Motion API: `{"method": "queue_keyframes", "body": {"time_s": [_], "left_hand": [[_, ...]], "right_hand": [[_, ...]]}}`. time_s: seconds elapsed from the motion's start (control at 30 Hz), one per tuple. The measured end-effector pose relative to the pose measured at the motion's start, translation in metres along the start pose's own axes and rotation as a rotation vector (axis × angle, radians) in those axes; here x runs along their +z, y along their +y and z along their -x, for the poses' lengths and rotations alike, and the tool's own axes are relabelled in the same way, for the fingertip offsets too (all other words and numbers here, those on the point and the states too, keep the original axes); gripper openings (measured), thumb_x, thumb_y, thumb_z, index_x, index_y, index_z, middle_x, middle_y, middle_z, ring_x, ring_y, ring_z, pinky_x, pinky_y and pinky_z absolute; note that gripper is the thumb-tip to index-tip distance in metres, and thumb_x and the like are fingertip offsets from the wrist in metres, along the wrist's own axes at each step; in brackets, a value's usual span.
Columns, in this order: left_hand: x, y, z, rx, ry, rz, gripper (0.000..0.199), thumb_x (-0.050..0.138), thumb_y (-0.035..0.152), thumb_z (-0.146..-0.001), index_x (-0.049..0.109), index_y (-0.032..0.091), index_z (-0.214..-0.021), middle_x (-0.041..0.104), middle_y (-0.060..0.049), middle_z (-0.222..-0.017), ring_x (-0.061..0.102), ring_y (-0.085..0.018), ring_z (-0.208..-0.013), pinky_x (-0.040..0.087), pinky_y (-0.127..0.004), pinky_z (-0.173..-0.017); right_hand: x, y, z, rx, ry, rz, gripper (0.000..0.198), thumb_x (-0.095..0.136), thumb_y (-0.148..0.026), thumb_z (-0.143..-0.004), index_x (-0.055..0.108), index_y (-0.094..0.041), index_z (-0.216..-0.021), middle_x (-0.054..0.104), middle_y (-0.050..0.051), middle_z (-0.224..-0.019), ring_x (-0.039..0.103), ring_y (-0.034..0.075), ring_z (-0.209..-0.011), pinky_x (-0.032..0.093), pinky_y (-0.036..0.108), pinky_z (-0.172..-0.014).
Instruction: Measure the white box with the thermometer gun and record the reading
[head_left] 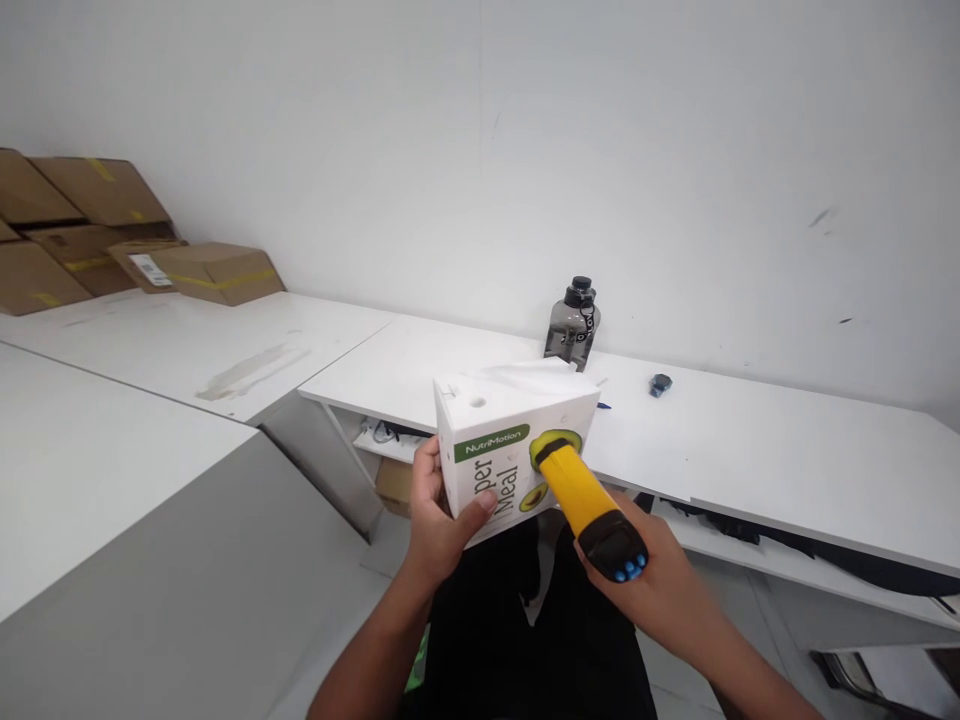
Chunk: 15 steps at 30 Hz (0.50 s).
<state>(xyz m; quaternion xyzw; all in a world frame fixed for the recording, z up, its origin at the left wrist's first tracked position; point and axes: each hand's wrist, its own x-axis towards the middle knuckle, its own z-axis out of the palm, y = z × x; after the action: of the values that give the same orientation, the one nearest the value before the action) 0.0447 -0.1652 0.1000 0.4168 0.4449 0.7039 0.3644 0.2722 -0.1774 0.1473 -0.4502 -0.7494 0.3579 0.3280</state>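
While left grip (439, 510) clasps box (510, 450) | right grip (660, 580) holds scanner (592, 505) against it

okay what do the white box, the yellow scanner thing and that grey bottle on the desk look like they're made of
The white box, held in the left hand, looks like matte printed cardboard: crisp folded edges and a punched hole on top. The yellow device in the right hand seems moulded plastic with a slight sheen and a black, possibly rubbery end. The grey bottle looks like translucent smoky plastic with a black cap.
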Motion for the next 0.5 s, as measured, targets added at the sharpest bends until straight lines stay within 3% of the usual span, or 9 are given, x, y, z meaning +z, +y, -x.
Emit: {"method": "queue_keyframes", "body": {"time_s": [0.33,0.5], "left_hand": [[-0.001,-0.003,0.001,0.009,-0.019,0.009,0.078,0.083,0.040,-0.058,0.046,0.022,-0.124,0.066,-0.011,-0.108,0.069,-0.027,-0.089,0.060,-0.037,-0.068],[0.005,-0.015,-0.014,0.115,0.062,-0.055,0.078,0.082,0.043,-0.059,0.044,0.022,-0.123,0.065,-0.010,-0.110,0.068,-0.026,-0.094,0.059,-0.038,-0.077]], "right_hand": [[0.002,0.000,0.000,0.011,0.001,-0.031,0.027,0.062,-0.028,-0.081,0.062,-0.026,-0.107,0.070,0.001,-0.091,0.066,0.019,-0.076,0.053,0.028,-0.065],[0.014,0.008,0.001,0.079,0.081,-0.099,0.040,0.065,-0.041,-0.083,0.055,-0.025,-0.118,0.068,0.004,-0.097,0.065,0.019,-0.081,0.053,0.027,-0.067]]}}
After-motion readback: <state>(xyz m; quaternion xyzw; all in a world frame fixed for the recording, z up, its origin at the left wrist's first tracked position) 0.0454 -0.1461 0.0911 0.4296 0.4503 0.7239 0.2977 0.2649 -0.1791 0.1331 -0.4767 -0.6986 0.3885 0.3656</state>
